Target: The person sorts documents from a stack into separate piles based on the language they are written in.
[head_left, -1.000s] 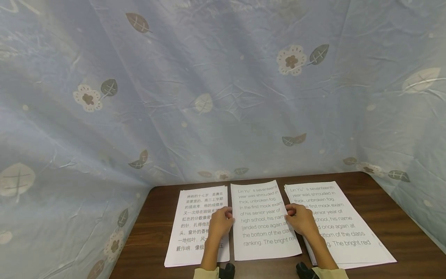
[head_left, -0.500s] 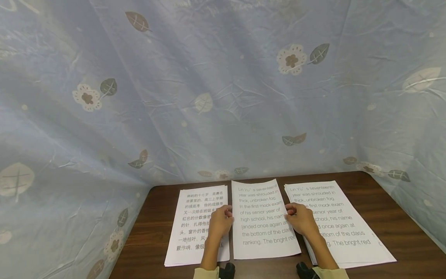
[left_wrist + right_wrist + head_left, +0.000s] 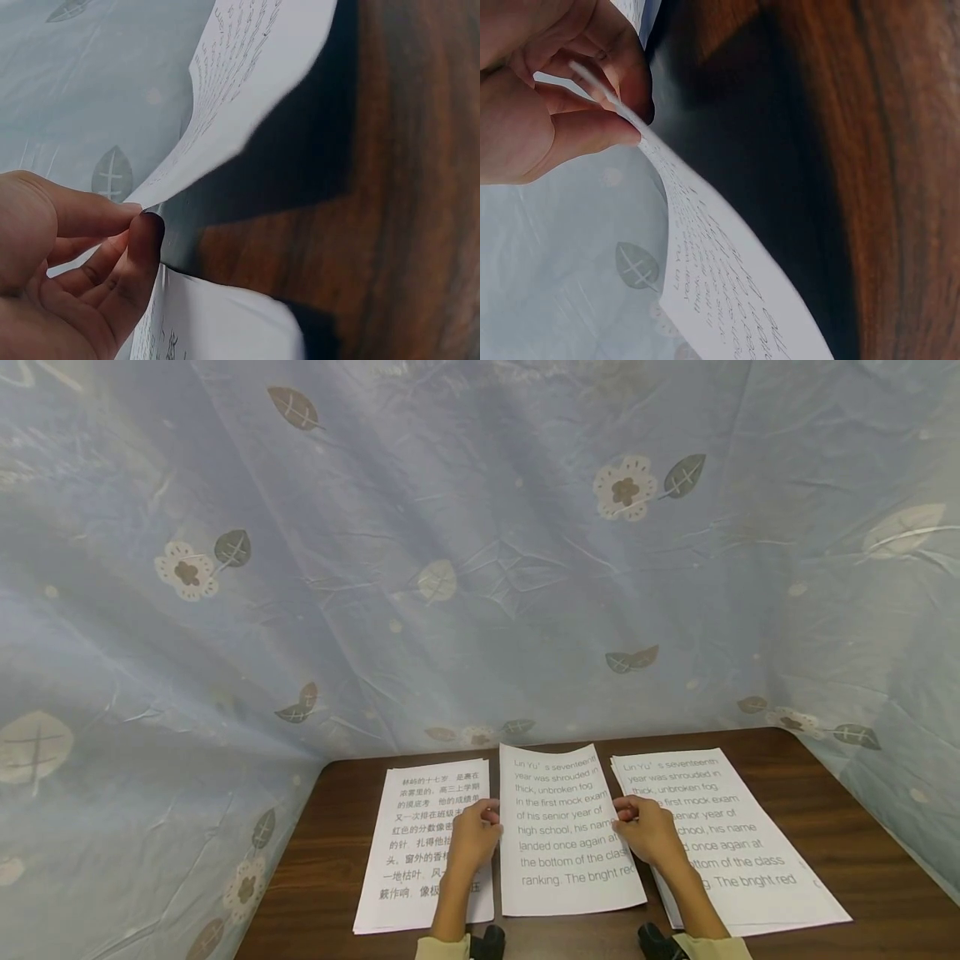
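A sheet of paper (image 3: 562, 835) with large English print is held up between both hands, its top edge sagging in the middle. My left hand (image 3: 475, 839) pinches its left edge between thumb and fingers; the left wrist view shows the paper (image 3: 225, 127) curving away above its shadow. On the opposite edge, my right hand (image 3: 648, 832) pinches the sheet, whose bent side (image 3: 712, 232) appears in the right wrist view. Beneath the left forearm lies a stack of Chinese-printed pages (image 3: 416, 835). Under the right forearm is a stack of English-printed pages (image 3: 750, 860).
The brown wooden table (image 3: 300, 877) shows around the papers. Behind it and at both sides hangs a pale blue cloth (image 3: 487, 610) with leaf and flower prints, meeting the table's back edge.
The middle sheet has risen slightly, its top edge moving a little up the head view, with both hands still pinching it. The two side stacks stay in place.
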### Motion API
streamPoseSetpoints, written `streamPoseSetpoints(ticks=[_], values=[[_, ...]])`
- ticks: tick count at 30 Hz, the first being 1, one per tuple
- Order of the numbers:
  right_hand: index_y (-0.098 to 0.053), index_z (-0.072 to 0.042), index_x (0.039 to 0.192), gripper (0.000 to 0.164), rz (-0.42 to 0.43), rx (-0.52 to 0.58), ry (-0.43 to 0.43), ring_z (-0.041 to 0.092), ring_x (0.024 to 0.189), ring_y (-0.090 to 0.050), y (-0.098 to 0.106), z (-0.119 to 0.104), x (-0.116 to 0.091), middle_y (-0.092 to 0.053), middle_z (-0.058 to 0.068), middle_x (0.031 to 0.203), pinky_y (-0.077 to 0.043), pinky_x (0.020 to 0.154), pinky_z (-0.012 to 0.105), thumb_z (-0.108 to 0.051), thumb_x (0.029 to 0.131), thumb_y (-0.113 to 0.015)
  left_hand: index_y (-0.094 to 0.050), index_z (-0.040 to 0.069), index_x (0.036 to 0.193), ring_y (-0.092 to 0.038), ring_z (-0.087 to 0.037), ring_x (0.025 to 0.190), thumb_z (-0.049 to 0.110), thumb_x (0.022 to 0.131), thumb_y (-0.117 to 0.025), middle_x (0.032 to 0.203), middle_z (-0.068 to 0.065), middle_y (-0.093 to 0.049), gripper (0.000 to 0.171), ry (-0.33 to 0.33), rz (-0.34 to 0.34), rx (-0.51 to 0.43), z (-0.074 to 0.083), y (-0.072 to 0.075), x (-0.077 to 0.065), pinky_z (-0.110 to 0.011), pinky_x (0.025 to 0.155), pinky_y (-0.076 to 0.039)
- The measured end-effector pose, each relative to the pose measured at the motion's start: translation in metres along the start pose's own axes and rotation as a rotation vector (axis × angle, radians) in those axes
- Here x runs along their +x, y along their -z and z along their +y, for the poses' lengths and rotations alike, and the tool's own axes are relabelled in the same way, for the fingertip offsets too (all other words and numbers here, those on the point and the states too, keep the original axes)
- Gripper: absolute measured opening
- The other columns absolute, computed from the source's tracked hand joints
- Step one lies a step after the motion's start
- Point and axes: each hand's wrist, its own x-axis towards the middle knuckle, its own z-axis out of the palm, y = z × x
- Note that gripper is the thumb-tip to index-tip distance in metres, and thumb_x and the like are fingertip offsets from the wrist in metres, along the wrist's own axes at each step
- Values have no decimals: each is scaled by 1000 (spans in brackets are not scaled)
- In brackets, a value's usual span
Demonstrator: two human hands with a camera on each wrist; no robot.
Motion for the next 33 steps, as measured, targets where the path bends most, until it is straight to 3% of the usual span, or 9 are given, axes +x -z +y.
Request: streamPoseSetpoints(ticks=[13, 33], values=[[-74, 4, 124, 35, 0, 7, 10, 20, 84, -67, 1, 3, -1, -74, 8, 95, -48, 70, 31, -5, 90, -76, -70, 2, 136, -67, -12, 72, 2, 93, -72, 98, -5, -71, 44, 2, -19, -33, -2, 2, -2, -25, 61, -57], [-73, 3, 129, 39, -10, -7, -3, 23, 91, -73, 19, 13, -3, -77, 14, 105, -50, 72, 30, -7, 92, -76, -70, 0, 135, -68, -12, 72, -2, 91, -71, 98, -7, -72, 44, -15, -14, -137, 6, -10, -6, -25, 63, -59]])
